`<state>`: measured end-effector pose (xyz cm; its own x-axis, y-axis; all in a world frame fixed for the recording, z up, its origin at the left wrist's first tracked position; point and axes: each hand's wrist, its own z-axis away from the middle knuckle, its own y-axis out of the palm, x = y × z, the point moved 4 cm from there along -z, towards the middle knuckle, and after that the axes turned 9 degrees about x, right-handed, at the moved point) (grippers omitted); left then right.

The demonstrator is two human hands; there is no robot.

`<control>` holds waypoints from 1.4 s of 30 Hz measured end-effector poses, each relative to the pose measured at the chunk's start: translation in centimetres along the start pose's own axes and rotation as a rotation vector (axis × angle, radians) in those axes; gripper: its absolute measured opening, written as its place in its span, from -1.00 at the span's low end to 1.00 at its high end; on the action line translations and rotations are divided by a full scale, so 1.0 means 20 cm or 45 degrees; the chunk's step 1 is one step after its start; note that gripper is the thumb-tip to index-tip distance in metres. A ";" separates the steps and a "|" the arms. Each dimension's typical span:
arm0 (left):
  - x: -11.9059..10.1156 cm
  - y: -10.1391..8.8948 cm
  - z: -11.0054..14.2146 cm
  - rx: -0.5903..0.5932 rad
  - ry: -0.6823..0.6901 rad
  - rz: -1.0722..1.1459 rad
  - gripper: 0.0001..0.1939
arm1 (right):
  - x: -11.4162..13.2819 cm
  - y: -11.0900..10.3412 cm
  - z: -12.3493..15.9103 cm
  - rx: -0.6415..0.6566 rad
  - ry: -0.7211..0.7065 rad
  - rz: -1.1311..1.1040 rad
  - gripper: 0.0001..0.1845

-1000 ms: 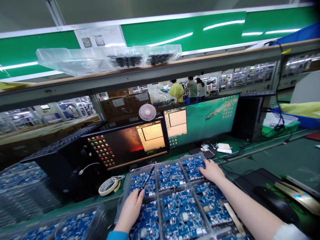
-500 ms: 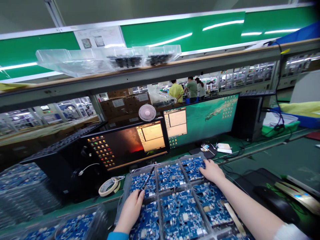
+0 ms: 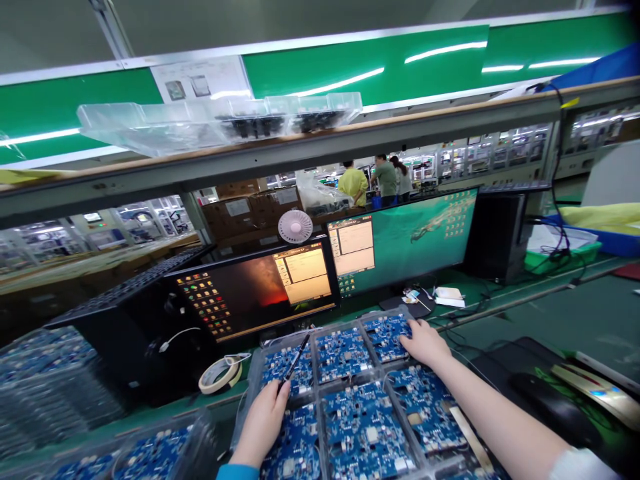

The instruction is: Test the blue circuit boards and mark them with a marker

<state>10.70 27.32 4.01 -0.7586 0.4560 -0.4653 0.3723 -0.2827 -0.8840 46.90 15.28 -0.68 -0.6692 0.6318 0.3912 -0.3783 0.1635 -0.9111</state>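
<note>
**Both hands at the tray of circuit boards**

My left hand [image 3: 263, 417] is closed around a pen-like tool [image 3: 299, 357], which points away over the far-left board [image 3: 275, 365]. My right hand [image 3: 427, 343] is at the outer edge of the far-right board [image 3: 385, 337]; I can't tell if it grips. The tray [image 3: 256, 370] lies under and between my hands. I'd judge this step as handling boards in their slots; the next move calls for a light, steady touch among small parts.
</note>
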 end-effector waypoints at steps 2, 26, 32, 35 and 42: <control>-0.01 0.00 0.00 -0.003 0.014 0.000 -0.64 | 0.00 0.00 0.00 0.005 0.004 -0.001 -0.44; -0.02 -0.01 0.01 0.011 0.014 -0.017 -0.61 | 0.00 0.00 0.00 -0.001 0.007 0.000 -0.44; -0.02 -0.01 0.01 -0.002 0.016 -0.019 -0.61 | 0.00 0.00 0.00 0.000 0.012 0.002 -0.44; -0.02 -0.01 0.01 -0.005 0.023 -0.012 -0.61 | 0.00 0.00 0.00 -0.001 0.009 0.000 -0.44; -0.02 -0.01 0.01 -0.013 0.025 -0.002 -0.62 | 0.00 0.00 0.00 -0.008 0.003 -0.004 -0.44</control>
<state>10.70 27.00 4.42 -0.7487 0.4731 -0.4644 0.3763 -0.2734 -0.8852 46.85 15.24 -0.61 -0.6666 0.6327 0.3941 -0.3768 0.1703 -0.9105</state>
